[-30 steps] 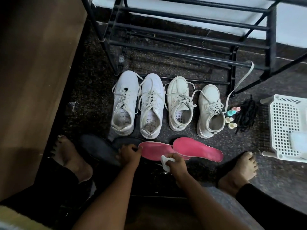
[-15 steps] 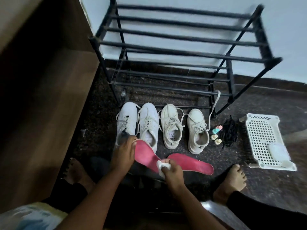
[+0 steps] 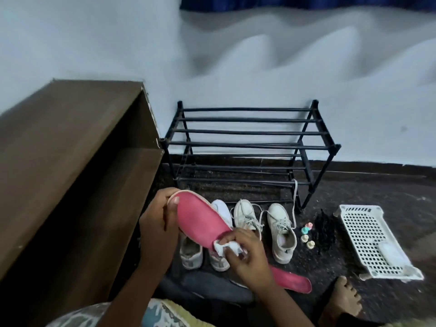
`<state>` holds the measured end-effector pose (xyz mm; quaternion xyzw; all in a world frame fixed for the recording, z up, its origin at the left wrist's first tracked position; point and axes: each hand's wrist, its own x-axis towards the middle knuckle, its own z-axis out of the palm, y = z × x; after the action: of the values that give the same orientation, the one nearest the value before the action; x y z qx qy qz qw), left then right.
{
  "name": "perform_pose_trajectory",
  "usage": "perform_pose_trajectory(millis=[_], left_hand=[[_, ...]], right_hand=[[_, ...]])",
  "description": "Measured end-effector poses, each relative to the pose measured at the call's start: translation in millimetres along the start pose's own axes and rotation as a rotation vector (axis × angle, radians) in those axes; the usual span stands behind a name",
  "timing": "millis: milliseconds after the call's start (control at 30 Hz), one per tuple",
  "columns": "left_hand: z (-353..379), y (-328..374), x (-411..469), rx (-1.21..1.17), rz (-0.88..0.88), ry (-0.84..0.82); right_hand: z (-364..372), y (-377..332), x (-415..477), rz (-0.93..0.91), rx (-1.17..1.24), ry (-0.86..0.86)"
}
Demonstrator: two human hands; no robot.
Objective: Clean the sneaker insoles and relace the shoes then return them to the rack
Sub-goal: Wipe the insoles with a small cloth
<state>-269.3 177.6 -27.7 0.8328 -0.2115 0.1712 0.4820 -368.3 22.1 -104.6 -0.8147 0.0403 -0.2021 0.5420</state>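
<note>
Left hand (image 3: 157, 223) grips insole (image 3: 200, 220) (right hand (image 3: 247, 253): cloth (image 3: 226, 247)).

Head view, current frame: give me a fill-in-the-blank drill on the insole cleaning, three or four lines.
The left hand holds up a ____ insole.
The right hand presses a ____ cloth against it.
The second insole lies on the ____.
In front of the rack stand ____ sneakers.
Missing words: pink; white; floor; four.
</note>
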Motion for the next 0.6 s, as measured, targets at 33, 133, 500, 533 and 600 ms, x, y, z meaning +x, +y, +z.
perform_pose_trajectory(millis=[33,133,500,533,600], left_hand=[[-1.0,0.5,0.1,-0.055,-0.077,0.034],[3.7,-7.0,4.2,-0.26,-0.284,0.069],[32.1,43.1,-41.1,-1.494,-1.188,-0.394],[34.5,41.1,-42.9,-1.558,-1.195,-0.403],[35.3,39.9,-40.0,-1.602,-1.199,-0.453]], right_hand=[[-0.6,-5.2,2.6,0.04,0.063,-0.015],[0.8,-15.0,5.7,0.139,0.172,0.009],[28.8,-64.6,8.4,0.337,0.265,0.313],[27.7,-67.1,5.7,0.27,0.107,0.311],[21.8,-70.6,0.7,0.123,-0.26,0.267]])
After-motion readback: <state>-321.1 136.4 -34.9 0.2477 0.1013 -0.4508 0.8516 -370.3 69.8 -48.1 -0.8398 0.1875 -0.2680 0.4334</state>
